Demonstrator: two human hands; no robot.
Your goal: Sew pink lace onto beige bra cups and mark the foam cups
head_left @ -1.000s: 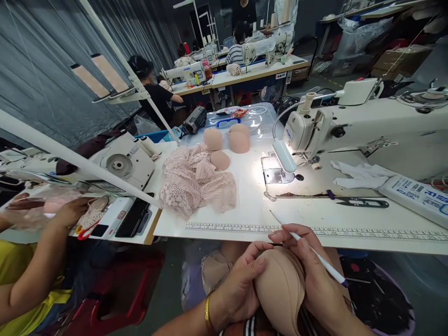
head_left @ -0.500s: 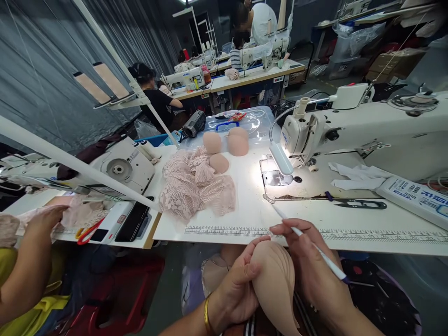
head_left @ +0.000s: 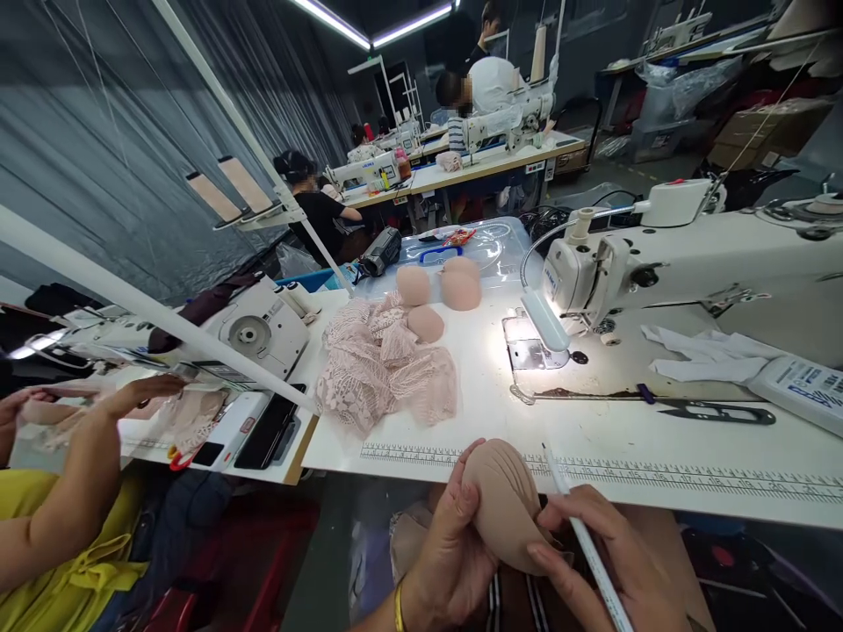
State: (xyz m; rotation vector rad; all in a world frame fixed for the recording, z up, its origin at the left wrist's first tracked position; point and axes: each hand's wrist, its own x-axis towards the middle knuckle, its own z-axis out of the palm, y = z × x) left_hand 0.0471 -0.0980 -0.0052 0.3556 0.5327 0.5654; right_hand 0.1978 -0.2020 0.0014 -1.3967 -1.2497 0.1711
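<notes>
My left hand (head_left: pixel 457 535) is closed around a stack of beige molded bra cups (head_left: pixel 500 496), just below the table's front edge. In my right hand (head_left: pixel 609 549), a slim white pen (head_left: pixel 586 535) is held with its dark tip pointing up and away. The right thumb and fingers also reach the right edge of the stack, where the lower cup edges curl. On the table beyond lie pale pink lace pieces (head_left: pixel 369 369) in a heap. Several loose beige cups (head_left: pixel 461 285) rest behind the lace, next to a clear plastic lid (head_left: pixel 491 237).
A white sewing machine (head_left: pixel 632 254) with a lit lamp (head_left: pixel 545 321) stands on the right. Thread snips (head_left: pixel 721 412) and white cloth (head_left: pixel 704 351) lie near it. A printed ruler (head_left: pixel 428 455) runs along the front edge. At left, a co-worker's arm (head_left: pixel 79 483) handles fabric.
My right hand has lowered, bringing its fingers to the stack's edge; the pen now points more steeply upward. The stack is tilted differently in my left hand. The camera view has shifted slightly.
</notes>
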